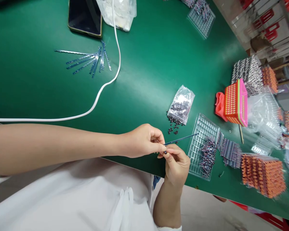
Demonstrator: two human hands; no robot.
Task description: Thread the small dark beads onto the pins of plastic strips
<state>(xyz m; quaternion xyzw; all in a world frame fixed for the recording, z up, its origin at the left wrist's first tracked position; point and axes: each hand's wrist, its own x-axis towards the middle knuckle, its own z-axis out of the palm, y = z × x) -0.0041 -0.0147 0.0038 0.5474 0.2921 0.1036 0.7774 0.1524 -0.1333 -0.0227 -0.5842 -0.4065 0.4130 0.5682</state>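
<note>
Your left hand (141,141) reaches in from the left and your right hand (177,163) comes up from the lower right, their fingertips meeting above the near edge of a green table (144,77). Your left thumb and finger appear to pinch the near end of a thin blue strip (183,138); your right fingertips close on a tiny dark piece (165,152) just beside it, the contact partly hidden by your fingers. The piece is small and looks smooth, so a slight loosening could let it slip and roll over the table's near edge, close below. The strip's free end juts out to the clear, ridged plastic tray (195,160); a turn of your wrist could snag it there or bend it. The loose dark beads (175,123), glossy and rounded, spill from the crinkled transparent bag (182,104), where a brushing sleeve could scatter them. In the tray lies a bristly tangle of slim, bluish-purple pieces (208,155). Farther left, flat, shiny blue strips (93,62) with jagged edges fan out beside a smooth, curving white cable (97,96).
</note>
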